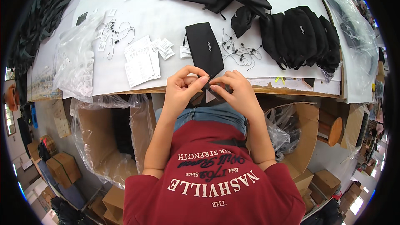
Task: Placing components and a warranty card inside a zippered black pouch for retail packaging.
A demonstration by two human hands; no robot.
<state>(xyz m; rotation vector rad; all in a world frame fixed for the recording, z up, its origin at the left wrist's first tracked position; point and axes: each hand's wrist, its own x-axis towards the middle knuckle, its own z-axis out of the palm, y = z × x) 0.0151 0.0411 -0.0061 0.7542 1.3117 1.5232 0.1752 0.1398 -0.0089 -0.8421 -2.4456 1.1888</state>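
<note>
A black fabric pouch (204, 48) with a small light print lies on the white table, its narrow near end reaching the table edge between my hands. My left hand (183, 88) is closed, thumb and index finger pinched together beside that end. Opposite it, my right hand (238, 92) is also closed in a pinch, close to the left fingertips. A small dark bit shows between the fingers, but I cannot make out what it is. Below them a pale tag-like piece (210, 96) hangs over the edge.
Tangled black tag strings (241, 52) lie right of the pouch, near a row of black pouches (301, 35). White paper sheets (141, 62) and small labels (163, 48) lie left, beside a clear plastic bag (75, 58). Lined cardboard boxes (100, 133) stand under the table.
</note>
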